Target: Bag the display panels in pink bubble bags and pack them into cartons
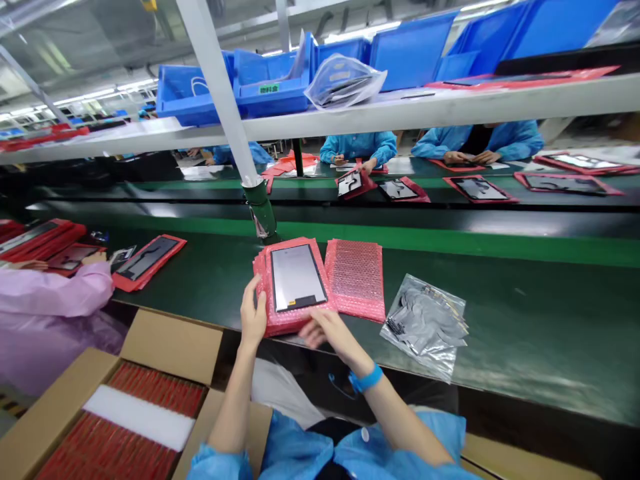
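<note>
A flat display panel [297, 275], pale with a black border, lies face up on a stack of pink bubble-wrap bags [267, 323] on the bench in front of me. My left hand [254, 313] rests along the left edge of this stack, fingers stretched and thumb apart. Over the stack's lower right corner is my right hand [327, 330], its fingers spread and a little blurred, with nothing visible in them. Just right of the stack lies a flat pink bubble-wrap bag [355, 279]. Farther right, a clear plastic bag [427, 323] holds grey flat pieces with dark ends.
An open carton [170, 343] packed with red-wrapped items stands lower left. A co-worker in a pink sleeve [75, 293] works at the left. A white post [220, 87] rises behind the stack to a shelf [440, 107] with blue bins. Co-workers in blue sit across the line.
</note>
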Demonstrator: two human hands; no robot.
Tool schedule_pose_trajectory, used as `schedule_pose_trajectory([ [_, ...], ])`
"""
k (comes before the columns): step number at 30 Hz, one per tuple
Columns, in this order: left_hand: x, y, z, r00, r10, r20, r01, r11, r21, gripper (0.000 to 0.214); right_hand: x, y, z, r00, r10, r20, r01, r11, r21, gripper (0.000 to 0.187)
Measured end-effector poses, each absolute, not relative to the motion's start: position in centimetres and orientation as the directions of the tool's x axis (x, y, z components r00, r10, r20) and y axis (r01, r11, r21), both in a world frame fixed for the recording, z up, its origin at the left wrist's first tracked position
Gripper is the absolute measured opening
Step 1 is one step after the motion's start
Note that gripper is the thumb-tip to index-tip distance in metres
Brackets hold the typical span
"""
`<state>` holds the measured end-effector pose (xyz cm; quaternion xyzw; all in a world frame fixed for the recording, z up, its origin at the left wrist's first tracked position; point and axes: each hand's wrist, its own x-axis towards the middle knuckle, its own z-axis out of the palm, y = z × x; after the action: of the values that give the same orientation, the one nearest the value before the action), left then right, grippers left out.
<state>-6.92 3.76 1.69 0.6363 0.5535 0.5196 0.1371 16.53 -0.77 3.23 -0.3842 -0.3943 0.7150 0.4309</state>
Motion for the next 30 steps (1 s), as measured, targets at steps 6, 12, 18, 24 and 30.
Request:
schedule_pose_trajectory([
  [6, -6.5, 0.7, 2.0, 0.212, 0.862, 0.461, 0.637, -0.479, 0.604, 0.033, 28.4, -8.4, 0.0, 0.174, 0.973, -0.154, -0.081, -0.142, -0.987, 0.065],
  [12, -6.2, 1.0, 0.8, 0.199, 0.848, 0.491, 0.585, -0.504, 0.635, 0.023, 37.8, -13.0, -1.5, 0.48, 0.803, 0.352, 0.663, -0.069, -0.745, 0.039],
  [18, -6.2, 0.8, 0.5, 0.169, 0.879, 0.447, 0.57, -0.457, 0.683, 0.022, 39.7, -13.4, -3.7, 0.271, 0.886, 0.378, 0.845, -0.03, -0.534, 0.056],
  [24, -6.3, 1.2, 0.2, 0.119, 0.9, 0.42, 0.552, -0.411, 0.725, 0.031, 38.9, -12.6, -4.2, 0.243, 0.869, 0.432, 0.867, 0.006, -0.499, 0.041],
  [30, -6.5, 1.4, -0.3, 0.097, 0.903, 0.419, 0.52, -0.405, 0.752, 0.035, 38.6, -12.1, -4.3, 0.298, 0.831, 0.469, 0.826, 0.022, -0.564, 0.03],
])
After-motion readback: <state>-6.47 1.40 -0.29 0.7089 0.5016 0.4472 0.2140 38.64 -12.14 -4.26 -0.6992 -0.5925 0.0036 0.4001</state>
